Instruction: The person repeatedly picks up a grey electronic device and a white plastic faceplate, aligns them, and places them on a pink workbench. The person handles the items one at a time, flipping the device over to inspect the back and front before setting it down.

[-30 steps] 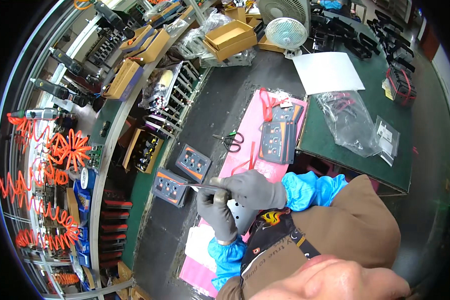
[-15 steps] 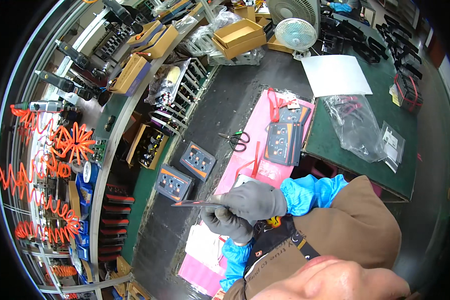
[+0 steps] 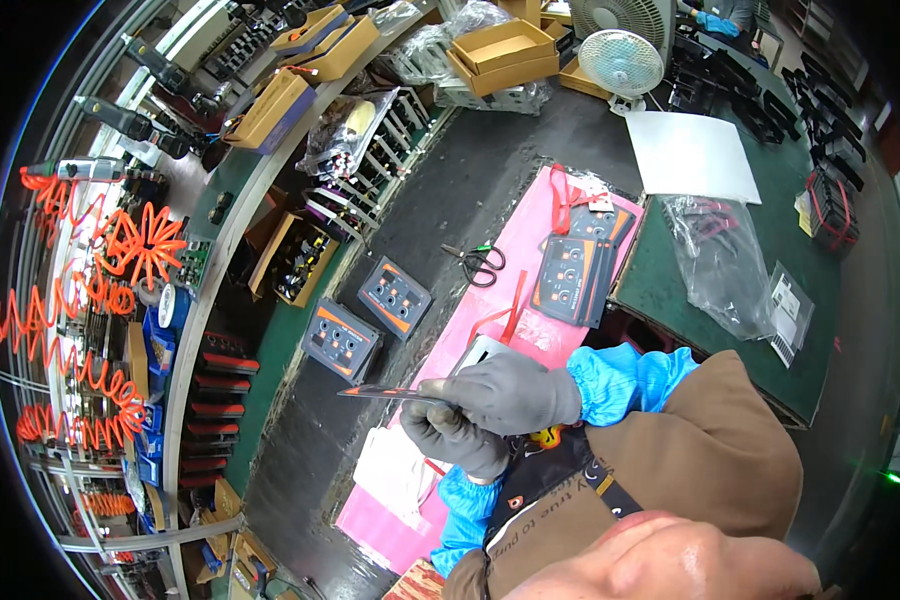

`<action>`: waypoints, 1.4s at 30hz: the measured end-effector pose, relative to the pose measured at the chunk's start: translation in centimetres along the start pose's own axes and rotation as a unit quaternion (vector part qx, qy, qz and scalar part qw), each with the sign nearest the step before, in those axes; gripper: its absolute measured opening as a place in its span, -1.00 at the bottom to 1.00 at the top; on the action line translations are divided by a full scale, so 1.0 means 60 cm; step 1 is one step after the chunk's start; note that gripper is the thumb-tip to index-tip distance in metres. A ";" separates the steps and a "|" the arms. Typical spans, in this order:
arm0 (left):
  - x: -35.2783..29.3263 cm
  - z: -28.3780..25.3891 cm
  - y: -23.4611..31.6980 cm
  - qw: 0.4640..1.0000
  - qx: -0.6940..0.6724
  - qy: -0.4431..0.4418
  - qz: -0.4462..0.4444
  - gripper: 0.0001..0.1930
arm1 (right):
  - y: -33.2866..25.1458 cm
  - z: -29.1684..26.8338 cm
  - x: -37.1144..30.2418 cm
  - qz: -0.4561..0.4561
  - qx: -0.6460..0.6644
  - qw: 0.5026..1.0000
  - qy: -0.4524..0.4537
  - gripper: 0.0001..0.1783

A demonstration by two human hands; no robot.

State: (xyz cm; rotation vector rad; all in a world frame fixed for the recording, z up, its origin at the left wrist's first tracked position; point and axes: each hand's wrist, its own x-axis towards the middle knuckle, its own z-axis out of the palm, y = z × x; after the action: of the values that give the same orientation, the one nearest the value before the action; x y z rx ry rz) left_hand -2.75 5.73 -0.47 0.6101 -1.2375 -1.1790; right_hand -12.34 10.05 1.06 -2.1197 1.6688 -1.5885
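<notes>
My right hand (image 3: 520,392), in a grey glove, pinches the near end of a thin dark faceplate with orange marks (image 3: 380,393). Just below it, my gloved left hand (image 3: 455,440) grips the same end with bent fingers. The faceplate appears almost edge-on, so its face barely shows. Left of the hands, two dark control-panel pieces with knob markings, one farther (image 3: 395,297) and one nearer (image 3: 342,342), lie on the black bench. A stack of similar panels (image 3: 573,280) rests on the pink sheet (image 3: 450,372) beyond my hands.
Scissors (image 3: 480,265) and red strips (image 3: 515,312) lie near the stack. White material (image 3: 388,470) sits on the pink sheet nearby. To the right, a green table (image 3: 660,270) bears a plastic bag (image 3: 720,265) and a white sheet (image 3: 692,157). A fan (image 3: 622,63) stands farther back.
The view has shifted slightly, moving the bench items a little in the picture. Both hands keep their hold on the faceplate, which is now tilted slightly differently.
</notes>
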 end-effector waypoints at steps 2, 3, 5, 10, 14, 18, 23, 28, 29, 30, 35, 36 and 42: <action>0.001 -0.003 0.000 1.000 -0.008 -0.001 -0.019 -0.62 | -0.001 -0.002 0.001 0.005 -0.005 1.000 -0.003 -0.46; 0.001 -0.004 0.001 1.000 -0.013 -0.002 -0.029 -0.62 | -0.004 -0.003 0.001 0.013 -0.008 1.000 -0.004 -0.51; 0.001 -0.003 0.007 0.999 0.028 0.002 -0.024 -0.68 | -0.007 -0.004 0.005 0.019 -0.009 1.000 -0.004 -0.55; 0.011 0.002 -0.006 0.996 0.006 -0.010 -0.083 -0.53 | 0.010 -0.003 0.015 0.009 -0.033 0.999 0.031 -0.52; 0.032 -0.001 0.009 0.992 0.046 -0.061 -0.102 -0.40 | 0.021 -0.001 0.020 -0.011 -0.068 0.996 0.056 -0.50; 0.034 0.005 0.001 0.991 0.075 -0.058 -0.095 -0.58 | 0.024 -0.001 0.018 -0.002 -0.073 0.996 0.060 -0.49; 0.033 0.004 0.009 0.987 0.099 -0.074 -0.098 -0.51 | 0.031 -0.003 0.018 0.003 -0.070 0.996 0.062 -0.50; 0.031 0.002 0.015 0.985 0.145 -0.073 -0.065 -0.54 | 0.031 0.001 0.023 -0.009 -0.081 0.994 0.071 -0.51; 0.033 0.006 0.019 0.984 0.149 -0.080 -0.054 -0.55 | 0.031 0.001 0.022 -0.007 -0.083 0.994 0.072 -0.52; 0.034 0.009 0.021 0.984 0.153 -0.087 -0.042 -0.56 | 0.032 0.001 0.021 -0.005 -0.084 0.994 0.073 -0.52; 0.046 0.013 0.020 0.982 0.140 -0.117 -0.035 -0.56 | 0.038 0.007 0.019 0.001 -0.099 0.992 0.079 -0.53; 0.047 0.017 0.020 0.983 0.137 -0.115 -0.043 -0.57 | 0.038 0.008 0.019 0.000 -0.103 0.991 0.082 -0.54; 0.046 0.020 0.010 0.985 0.140 -0.075 -0.070 -0.51 | 0.031 0.001 0.025 0.002 -0.110 0.990 0.088 -0.55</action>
State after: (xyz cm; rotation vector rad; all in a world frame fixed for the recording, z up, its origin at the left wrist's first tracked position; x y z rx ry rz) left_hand -3.94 3.68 1.47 0.8408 -1.5252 -1.1933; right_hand -13.76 8.11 0.99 -2.1232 1.9865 -1.7077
